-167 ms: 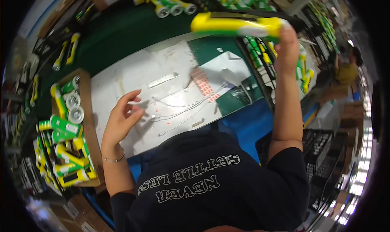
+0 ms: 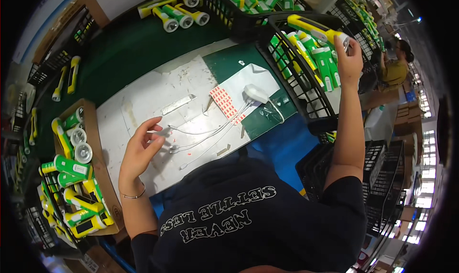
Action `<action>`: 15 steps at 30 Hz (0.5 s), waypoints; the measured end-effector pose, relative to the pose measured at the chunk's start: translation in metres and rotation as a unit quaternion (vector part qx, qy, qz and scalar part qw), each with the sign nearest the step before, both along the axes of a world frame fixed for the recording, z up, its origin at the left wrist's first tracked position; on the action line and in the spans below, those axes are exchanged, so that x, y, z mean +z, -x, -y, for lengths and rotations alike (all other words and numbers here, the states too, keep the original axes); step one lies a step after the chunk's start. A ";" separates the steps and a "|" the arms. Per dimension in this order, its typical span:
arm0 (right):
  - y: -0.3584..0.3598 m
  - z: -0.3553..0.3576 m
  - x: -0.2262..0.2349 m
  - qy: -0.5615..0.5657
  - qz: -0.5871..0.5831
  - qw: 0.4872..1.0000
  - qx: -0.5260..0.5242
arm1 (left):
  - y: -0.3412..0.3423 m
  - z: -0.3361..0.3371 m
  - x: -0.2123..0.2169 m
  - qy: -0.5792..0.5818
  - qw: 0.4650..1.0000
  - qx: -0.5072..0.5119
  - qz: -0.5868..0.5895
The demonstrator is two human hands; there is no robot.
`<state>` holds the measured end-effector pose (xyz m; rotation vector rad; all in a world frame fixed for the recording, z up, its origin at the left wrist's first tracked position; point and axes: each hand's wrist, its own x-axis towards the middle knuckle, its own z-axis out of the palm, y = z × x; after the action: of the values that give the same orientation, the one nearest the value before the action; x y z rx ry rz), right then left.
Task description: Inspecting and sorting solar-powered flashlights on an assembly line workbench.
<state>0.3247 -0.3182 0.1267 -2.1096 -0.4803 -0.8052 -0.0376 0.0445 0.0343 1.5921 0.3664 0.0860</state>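
My right hand [image 2: 350, 60] grips a yellow and green flashlight [image 2: 313, 28] by its head end, above a black plastic crate [image 2: 282, 65] at the right. Inside that crate lie several green and yellow flashlights [image 2: 326, 65]. Over the left part of the white work board [image 2: 129, 100], my left hand [image 2: 141, 148] hovers with its fingers apart and nothing in them. White charging cables [image 2: 203, 132] lie beside it, running to a white plug adapter [image 2: 256, 94]. A sheet of red stickers [image 2: 224, 100] rests near the adapter.
A cardboard box [image 2: 107, 191] full of flashlights stands at the left. More flashlights [image 2: 184, 17] lie on the green table [image 2: 124, 53] at the back, next to another filled black crate [image 2: 224, 7]. Stacked black crates [image 2: 377, 172] stand at my right. Another person [image 2: 396, 65] is at the far right.
My right hand has carried the flashlight to the right, over the crate. The left hand stays open over the board. The whole view has shifted slightly.
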 end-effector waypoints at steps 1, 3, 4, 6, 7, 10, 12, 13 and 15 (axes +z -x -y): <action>-0.011 0.018 -0.011 -0.052 -0.081 0.995 0.031 | -0.005 0.001 -0.001 0.003 1.000 -0.012 -0.007; -0.016 0.036 -0.036 0.080 -0.117 0.985 -0.099 | -0.013 0.005 -0.001 0.016 1.000 -0.022 -0.015; -0.029 0.050 -0.053 0.121 -0.139 0.980 -0.079 | -0.018 0.008 0.000 0.016 1.000 -0.021 -0.012; -0.022 0.040 -0.050 0.172 -0.223 0.960 0.006 | -0.018 0.006 0.003 0.013 0.999 -0.047 -0.018; -0.024 0.039 -0.040 0.242 -0.316 0.917 0.021 | -0.018 0.004 0.004 0.028 0.998 -0.052 -0.014; -0.040 0.029 0.002 0.552 -0.220 0.796 -0.118 | -0.013 -0.005 0.005 0.045 0.998 -0.048 -0.007; -0.029 -0.034 0.028 0.440 -0.173 0.874 -0.112 | -0.016 -0.008 -0.001 0.050 0.998 -0.038 -0.008; -0.035 -0.068 0.025 0.372 -0.147 0.916 -0.006 | -0.016 -0.010 -0.003 0.058 0.997 -0.040 -0.009; -0.018 -0.158 0.008 0.308 -0.088 0.934 0.158 | -0.018 -0.009 -0.010 0.068 0.997 -0.032 -0.006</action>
<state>0.3425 -0.1601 0.1352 -2.5414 -1.0494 -0.2862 -0.0201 0.0536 0.0245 1.4695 0.3232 0.0027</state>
